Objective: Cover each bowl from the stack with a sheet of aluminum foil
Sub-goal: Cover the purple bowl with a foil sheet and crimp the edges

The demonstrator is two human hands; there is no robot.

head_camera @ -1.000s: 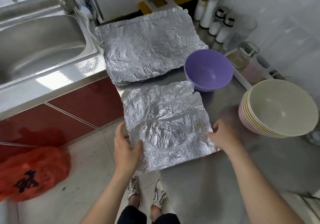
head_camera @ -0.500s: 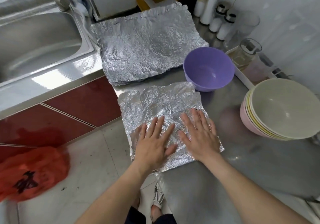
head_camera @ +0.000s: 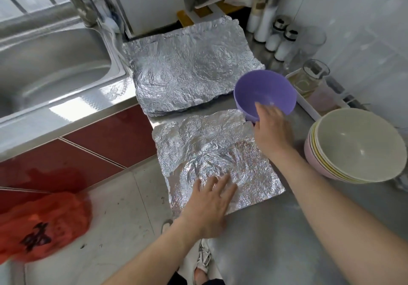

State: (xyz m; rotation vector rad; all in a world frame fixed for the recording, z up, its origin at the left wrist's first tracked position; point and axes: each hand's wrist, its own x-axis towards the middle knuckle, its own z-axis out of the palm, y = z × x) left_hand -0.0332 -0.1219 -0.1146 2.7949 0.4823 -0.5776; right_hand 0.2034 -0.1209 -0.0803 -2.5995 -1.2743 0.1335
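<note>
Purple bowl [head_camera: 265, 92] — near rim hidden by right hand [head_camera: 272, 130], grip unclear.

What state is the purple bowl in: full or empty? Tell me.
Empty. The purple bowl shows only bare purple inside, down to the bottom. The right hand grips its near rim, and the bowl tilts slightly toward the camera.

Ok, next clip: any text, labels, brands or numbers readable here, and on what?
Orange plastic bag on the floor: large black printed characters, too blurred and crumpled to read.
Bottles and shakers at the back of the counter: no readable labels.
Foil, bowls, sink: no text.
</note>
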